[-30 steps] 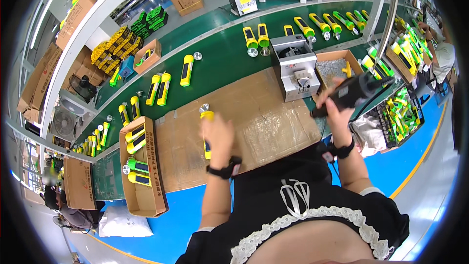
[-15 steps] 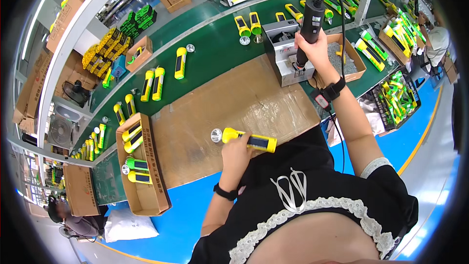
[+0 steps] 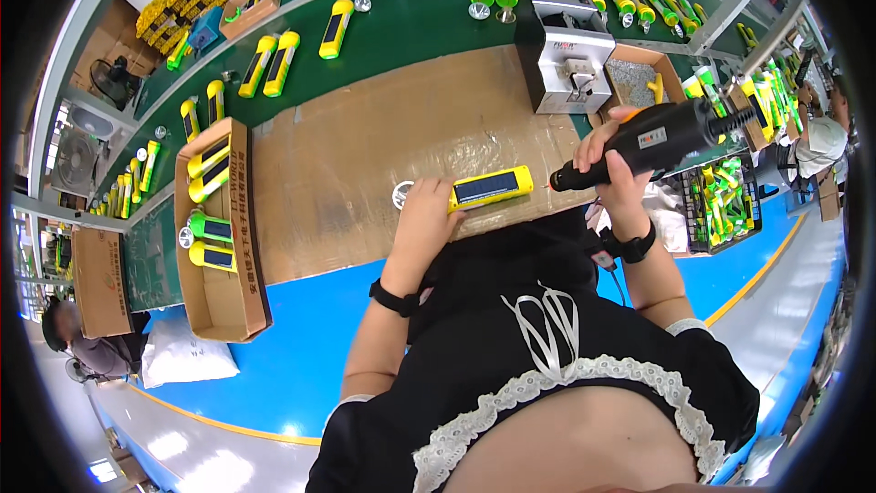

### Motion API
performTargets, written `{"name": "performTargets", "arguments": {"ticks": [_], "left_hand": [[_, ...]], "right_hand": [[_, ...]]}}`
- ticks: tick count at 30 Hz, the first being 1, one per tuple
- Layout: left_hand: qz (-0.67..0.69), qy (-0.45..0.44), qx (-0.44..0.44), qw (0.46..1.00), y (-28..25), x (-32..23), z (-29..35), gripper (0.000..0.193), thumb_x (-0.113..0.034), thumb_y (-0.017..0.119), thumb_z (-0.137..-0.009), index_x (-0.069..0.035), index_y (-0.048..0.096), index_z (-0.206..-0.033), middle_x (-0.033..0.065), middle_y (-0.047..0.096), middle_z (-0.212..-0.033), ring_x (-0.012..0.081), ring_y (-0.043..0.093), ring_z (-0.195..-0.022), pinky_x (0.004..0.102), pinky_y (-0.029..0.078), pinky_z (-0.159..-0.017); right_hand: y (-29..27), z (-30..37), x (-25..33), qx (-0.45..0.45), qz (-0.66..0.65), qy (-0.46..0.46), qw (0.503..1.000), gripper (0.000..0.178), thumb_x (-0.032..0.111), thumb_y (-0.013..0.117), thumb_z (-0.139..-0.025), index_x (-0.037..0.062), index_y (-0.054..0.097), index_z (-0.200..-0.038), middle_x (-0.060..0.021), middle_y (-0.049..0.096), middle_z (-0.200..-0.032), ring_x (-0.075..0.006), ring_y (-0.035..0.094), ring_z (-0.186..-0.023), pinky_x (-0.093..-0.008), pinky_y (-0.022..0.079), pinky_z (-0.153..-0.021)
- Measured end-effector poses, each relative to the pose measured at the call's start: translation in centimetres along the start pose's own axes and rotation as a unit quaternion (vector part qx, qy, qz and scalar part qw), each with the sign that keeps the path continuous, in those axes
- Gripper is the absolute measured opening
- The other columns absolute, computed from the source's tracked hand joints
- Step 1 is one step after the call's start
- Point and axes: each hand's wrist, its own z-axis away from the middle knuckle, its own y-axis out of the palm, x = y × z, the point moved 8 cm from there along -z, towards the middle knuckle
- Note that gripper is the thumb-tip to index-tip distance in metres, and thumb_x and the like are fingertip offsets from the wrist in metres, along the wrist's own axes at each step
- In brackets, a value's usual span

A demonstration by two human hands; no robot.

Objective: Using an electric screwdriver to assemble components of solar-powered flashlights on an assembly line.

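A yellow, elongated plastic flashlight (image 3: 493, 186) with a dark rectangular panel lies crosswise over a brown cardboard sheet (image 3: 365, 146), clamped in the fingers of the left hand (image 3: 425, 215). The right hand's (image 3: 619, 173) fingers grip a black cylindrical power screwdriver (image 3: 652, 139). The surface (image 3: 411, 14) is green, the floor (image 3: 310, 329) blue.

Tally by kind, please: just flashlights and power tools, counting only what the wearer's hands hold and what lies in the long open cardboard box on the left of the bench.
Flashlights: 5 (4 box flashlights in the long cardboard box, 1 yellow flashlight in the left hand)
Power tools: 1 (black power tool in the right hand)
Total: 6
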Motion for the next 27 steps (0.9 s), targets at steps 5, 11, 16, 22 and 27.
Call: {"name": "performTargets", "arguments": {"ticks": [5,11,16,22,27], "left_hand": [[0.006,-0.025,-0.035,0.999,0.1,-0.1,0.3,0.047,-0.010,0.075,-0.063,-0.001,0.057,-0.106,0.0174,0.058,-0.099,0.0352,0.053,-0.096,0.0409,0.043,-0.084],[-0.015,0.017,-0.049,0.999,0.3,-0.8,0.3,0.047,-0.009,0.074,-0.064,0.001,0.054,-0.105,0.0184,0.057,-0.101,0.0357,0.052,-0.098,0.0415,0.042,-0.085],[-0.026,0.044,-0.069,0.996,0.2,-1.2,0.3,0.048,-0.010,0.074,-0.064,0.002,0.052,-0.105,0.0192,0.056,-0.103,0.0364,0.052,-0.099,0.0419,0.042,-0.086],[-0.045,0.052,-0.071,0.995,0.1,-1.3,0.0,0.046,-0.013,0.074,-0.065,0.003,0.052,-0.103,0.0195,0.056,-0.101,0.0361,0.053,-0.096,0.0419,0.042,-0.085],[-0.056,0.021,-0.048,0.997,0.3,-1.1,0.0,0.046,-0.015,0.074,-0.066,0.001,0.053,-0.103,0.0165,0.057,-0.097,0.0341,0.054,-0.092,0.0413,0.043,-0.081]], "right_hand": [[1.0,0.8,-1.1,0.036,0.019,0.013,0.999,0.044,0.006,0.056,-0.085,0.0040,0.031,-0.120,-0.0084,0.052,-0.075,-0.0182,0.054,-0.067,-0.0326,0.047,-0.065],[0.7,1.4,-3.0,0.027,0.027,0.040,0.998,0.042,0.001,0.053,-0.083,0.0039,0.032,-0.119,-0.0079,0.053,-0.076,-0.0165,0.055,-0.070,-0.0319,0.047,-0.068],[0.8,2.0,-5.0,0.017,0.051,0.062,0.997,0.042,-0.007,0.052,-0.079,0.0028,0.036,-0.117,-0.0071,0.054,-0.076,-0.0140,0.054,-0.069,-0.0301,0.046,-0.068],[1.0,1.7,-5.6,0.032,0.092,0.062,0.993,0.039,0.008,0.057,-0.084,0.0040,0.035,-0.117,-0.0075,0.051,-0.074,-0.0174,0.053,-0.065,-0.0336,0.047,-0.065],[1.1,1.3,-4.6,0.038,0.055,0.051,0.996,0.044,0.006,0.059,-0.083,0.0029,0.035,-0.119,-0.0070,0.053,-0.073,-0.0156,0.054,-0.064,-0.0305,0.047,-0.063]]}}
